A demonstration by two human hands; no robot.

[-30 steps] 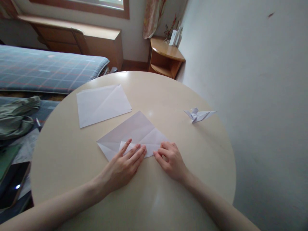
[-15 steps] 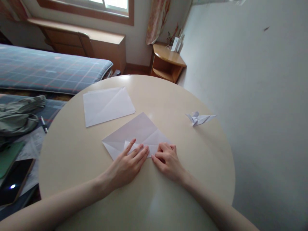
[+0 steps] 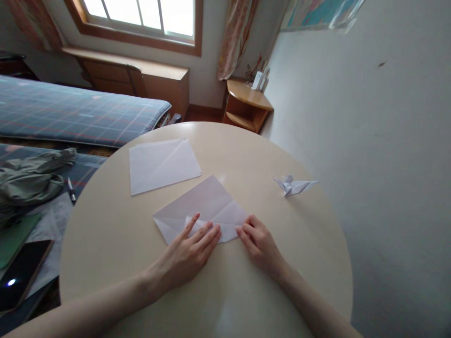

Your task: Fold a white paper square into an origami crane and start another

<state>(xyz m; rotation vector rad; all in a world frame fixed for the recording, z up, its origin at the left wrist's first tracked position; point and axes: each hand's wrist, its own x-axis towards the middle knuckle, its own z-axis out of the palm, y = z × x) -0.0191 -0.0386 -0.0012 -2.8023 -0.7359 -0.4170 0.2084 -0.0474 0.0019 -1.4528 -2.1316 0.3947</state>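
A creased sheet of white paper lies on the round cream table, its near edge folded over. My left hand rests flat on the folded part with fingers spread, covering some of it. At the paper's right corner, the fingers of my right hand are curled and pinch the edge. Farther right stands a folded white paper crane, apart from both hands.
A stack of white paper lies at the table's far left. Beyond the left edge are a phone, a pen, a green folder and a crumpled grey-green cloth. A white wall runs along the right.
My right hand has slid rightward along the folded edge to the paper's right corner. The left hand stays flat on the paper. The camera view has tilted up slightly.
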